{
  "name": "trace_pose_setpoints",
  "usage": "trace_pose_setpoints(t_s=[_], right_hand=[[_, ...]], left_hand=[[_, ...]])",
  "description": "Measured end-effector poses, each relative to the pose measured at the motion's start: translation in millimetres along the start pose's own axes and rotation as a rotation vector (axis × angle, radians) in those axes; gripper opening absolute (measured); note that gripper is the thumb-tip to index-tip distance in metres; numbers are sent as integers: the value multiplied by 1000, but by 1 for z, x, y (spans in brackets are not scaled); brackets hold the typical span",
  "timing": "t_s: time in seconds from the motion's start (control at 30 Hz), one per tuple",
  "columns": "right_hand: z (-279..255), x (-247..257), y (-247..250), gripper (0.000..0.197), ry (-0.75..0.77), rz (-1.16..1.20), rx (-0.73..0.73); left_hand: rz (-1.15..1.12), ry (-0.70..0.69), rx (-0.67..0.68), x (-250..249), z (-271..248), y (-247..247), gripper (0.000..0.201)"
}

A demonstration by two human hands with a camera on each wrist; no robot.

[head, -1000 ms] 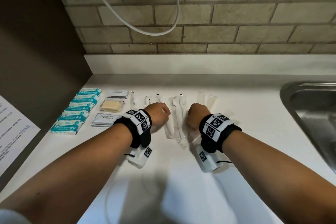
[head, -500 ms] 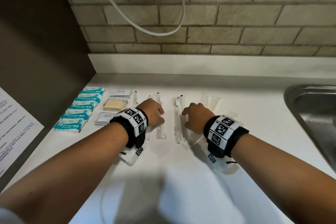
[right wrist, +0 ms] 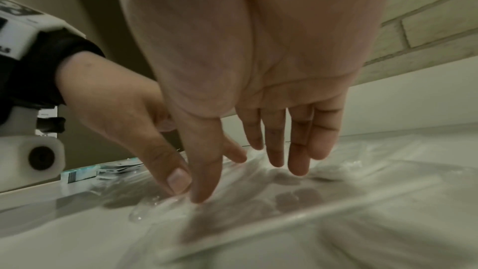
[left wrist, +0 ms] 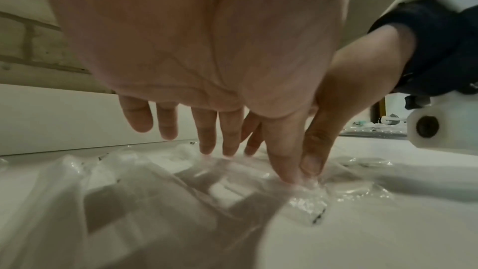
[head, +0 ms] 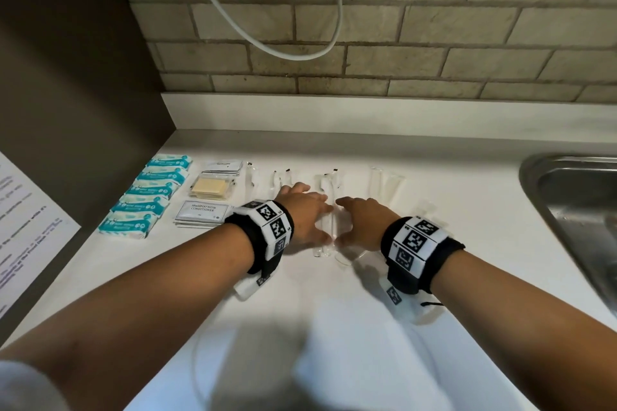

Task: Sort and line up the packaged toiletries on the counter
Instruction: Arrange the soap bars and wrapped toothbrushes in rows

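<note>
Several clear-wrapped toothbrush packets (head: 329, 182) lie side by side mid-counter. My left hand (head: 309, 213) and right hand (head: 355, 222) rest flat on them with straight fingers, thumbs almost meeting over one packet (head: 326, 237). In the left wrist view the left fingertips (left wrist: 207, 148) touch the crinkled clear wrap (left wrist: 165, 183); the right wrist view shows the right fingertips (right wrist: 297, 167) pressing on clear wrap (right wrist: 258, 195). More clear packets (head: 387, 182) lie to the right. At left sit a column of teal packets (head: 147, 197), shampoo sachets (head: 203, 212), a yellow bar packet (head: 213, 187) and white sachets (head: 224, 166).
A steel sink (head: 574, 203) opens at the right edge of the white counter (head: 450, 177). A dark side panel (head: 66, 93) with a printed sheet (head: 26, 230) bounds the left. A brick wall (head: 434, 43) and a hanging white cable (head: 287, 55) are behind.
Both hands went from curled to flat with straight fingers. They moved toward each other, the left hand sliding right, and the toothbrush packets between them are now closer together.
</note>
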State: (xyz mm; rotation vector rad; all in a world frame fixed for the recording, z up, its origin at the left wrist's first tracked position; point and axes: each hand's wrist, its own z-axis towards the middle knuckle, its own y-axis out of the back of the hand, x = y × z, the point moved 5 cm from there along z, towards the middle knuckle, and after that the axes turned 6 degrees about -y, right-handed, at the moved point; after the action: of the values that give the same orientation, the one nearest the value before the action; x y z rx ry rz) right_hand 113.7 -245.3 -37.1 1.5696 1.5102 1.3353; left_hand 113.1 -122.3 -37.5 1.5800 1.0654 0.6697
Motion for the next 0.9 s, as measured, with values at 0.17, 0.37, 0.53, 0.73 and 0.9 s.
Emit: trace_pose_setpoints(t_s=[0.17,0.37,0.53,0.73,0.9], right_hand=[[-4,-11,-7,75,-3,14,21],[-12,-20,5,78,39,-51,-17],[-18,-30,8,49,-6,-237,71],[-22,-49,19,45,-90,-208,82],[-19,-51,27,57,-106,-231,104]], left_hand=[[56,22,77,5,-3,-2,66],[-32,-41,-34,-12,9,6,59],[98,-59,78,-25,21,-2,56],[43,-87,52,-21,25,-9,57],[-19,-83,2,-23,23,-9,60]])
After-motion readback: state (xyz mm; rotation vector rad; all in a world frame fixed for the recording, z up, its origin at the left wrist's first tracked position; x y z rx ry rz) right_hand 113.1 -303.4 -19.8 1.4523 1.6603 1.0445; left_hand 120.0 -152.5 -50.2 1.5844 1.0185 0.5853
